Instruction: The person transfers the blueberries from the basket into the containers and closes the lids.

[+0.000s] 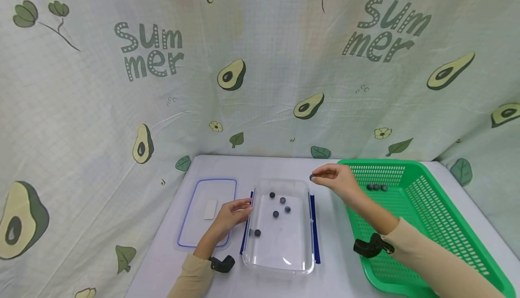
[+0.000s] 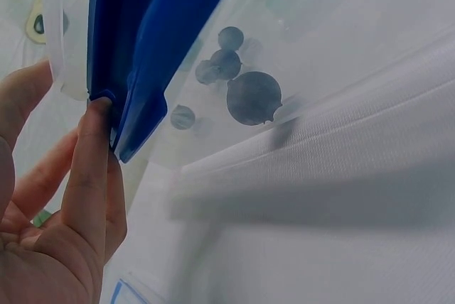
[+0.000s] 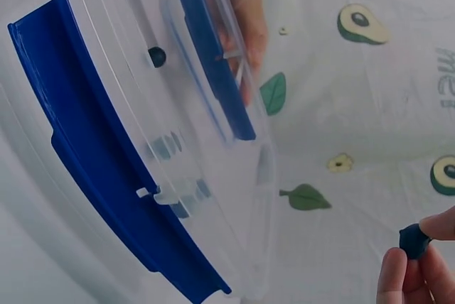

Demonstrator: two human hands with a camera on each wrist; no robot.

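My right hand (image 1: 336, 179) pinches a blueberry (image 3: 414, 241) between thumb and fingertips, raised beyond the far right corner of a clear plastic container (image 1: 280, 264). Several dark blueberries (image 1: 276, 214) lie spread over the container's floor, one of them close to its left wall. At that left side is my left hand (image 1: 232, 216), its fingers fairly straight. In the left wrist view its fingertips touch the lower edge of a blue clip flap (image 2: 135, 55), and the thumb is near the clear wall. Another blue flap (image 1: 315, 230) hangs down on the container's right side.
A green perforated basket (image 1: 459, 225) stands on the right, with a few blueberries (image 1: 377, 187) near its far end; my right forearm crosses over it. Left of the container lies a clear lid with a blue seal (image 1: 215, 179) and a white rectangle (image 1: 210, 209). A printed cloth hangs behind.
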